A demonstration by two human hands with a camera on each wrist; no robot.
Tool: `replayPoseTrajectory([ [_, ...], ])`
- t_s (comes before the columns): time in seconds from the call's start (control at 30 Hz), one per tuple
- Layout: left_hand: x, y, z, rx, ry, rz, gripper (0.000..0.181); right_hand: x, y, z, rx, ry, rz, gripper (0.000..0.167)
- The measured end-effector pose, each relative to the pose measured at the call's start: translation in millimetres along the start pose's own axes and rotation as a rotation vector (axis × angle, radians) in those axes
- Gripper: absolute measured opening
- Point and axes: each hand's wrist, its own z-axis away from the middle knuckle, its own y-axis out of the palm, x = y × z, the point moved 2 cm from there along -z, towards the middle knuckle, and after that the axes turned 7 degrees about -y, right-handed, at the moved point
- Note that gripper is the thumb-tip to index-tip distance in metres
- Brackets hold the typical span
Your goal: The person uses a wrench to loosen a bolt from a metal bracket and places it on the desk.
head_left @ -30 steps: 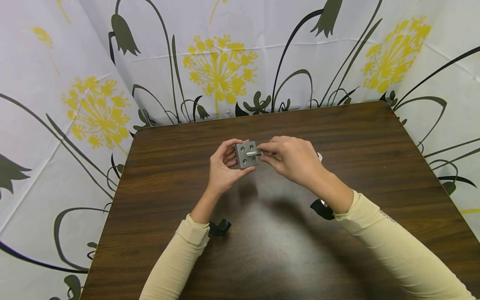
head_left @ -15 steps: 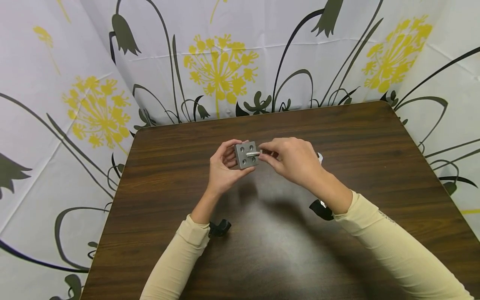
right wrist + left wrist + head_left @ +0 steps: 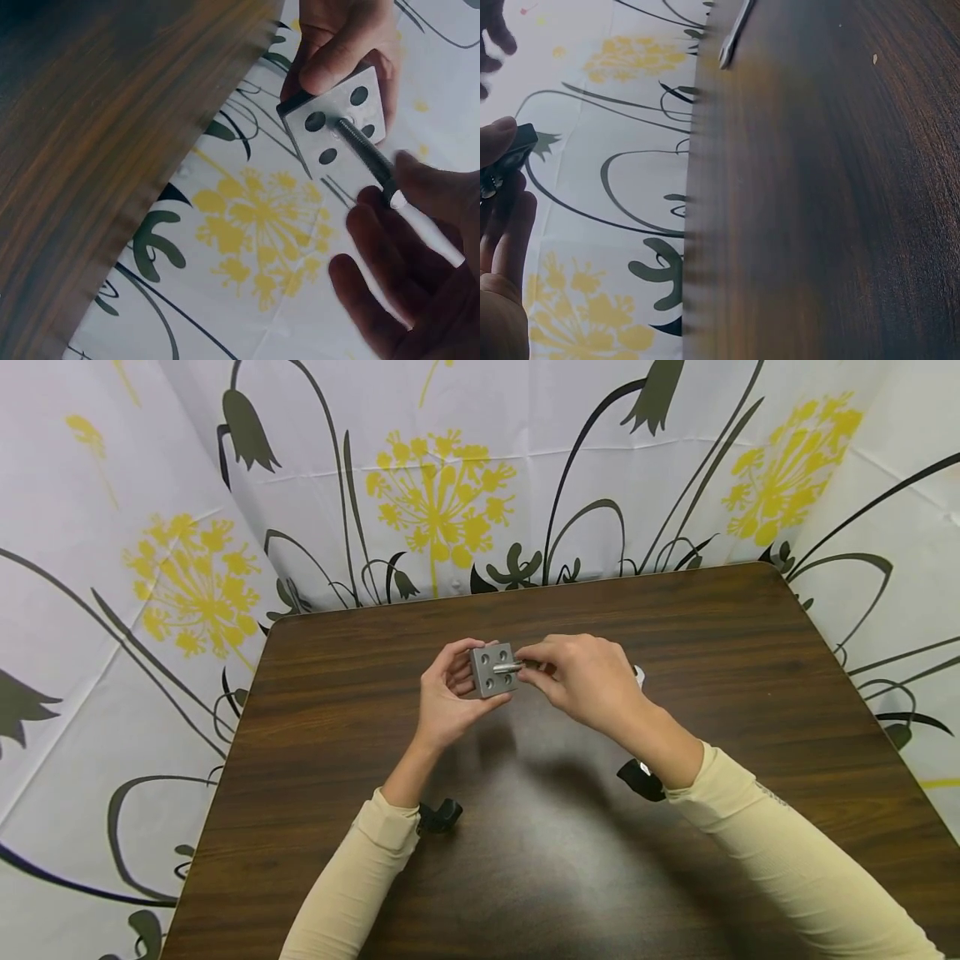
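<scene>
My left hand (image 3: 450,693) grips a square grey metal plate (image 3: 480,673) by its edges, with the holed face turned toward the right. Several round holes sit near the plate's corners. From its middle sticks out a silver bolt (image 3: 506,668), whose thread shows in the right wrist view on the shaft (image 3: 364,154). With thumb and fingers, my right hand (image 3: 588,675) pinches the bolt's outer end, so that end is partly hidden. Only part of the plate (image 3: 521,142), dark against the light, shows in the left wrist view. Both hands are raised above the table.
A brown wood-grain table (image 3: 322,718) spreads beneath the hands. On it lies a metal wrench (image 3: 737,34); a whitish curved piece (image 3: 639,675) peeks from behind the right hand. Black wrist devices (image 3: 440,816) hang under both wrists. A flowered curtain (image 3: 315,502) hangs behind the table.
The right hand's fingertips shift slightly about the bolt's end. The left hand and the plate stay practically in place.
</scene>
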Motion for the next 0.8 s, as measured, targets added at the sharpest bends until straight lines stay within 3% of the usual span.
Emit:
replayPoseTrajectory([
  [0.13, 0.0, -0.2, 0.7, -0.002, -0.001, 0.003, 0.070, 0.8, -1.0, 0.2, -0.038, -0.093, 0.026, 0.025],
  [0.23, -0.1, 0.0, 0.8, -0.002, 0.005, -0.006, 0.069, 0.4, -1.3, 0.4, -0.046, -0.034, 0.028, 0.026],
  [0.4, -0.6, 0.2, 1.4, -0.003, 0.003, -0.008, 0.069, -1.6, -0.6, 0.6, 0.030, 0.134, 0.017, 0.028],
  [0.53, 8.1, -1.4, 1.3, 0.000, -0.013, 0.005, 0.071, -1.0, -0.6, 0.6, 0.057, 0.073, 0.025, 0.019],
  [0.67, 22.3, -5.0, -0.2, -0.005, -0.011, 0.017, 0.075, 0.1, -1.3, 0.8, 0.030, -0.009, 0.033, 0.031],
  [0.8, 25.5, -6.1, -1.4, -0.004, 0.011, 0.006, 0.075, -1.1, -1.2, 0.9, 0.021, 0.076, 0.005, 0.032],
])
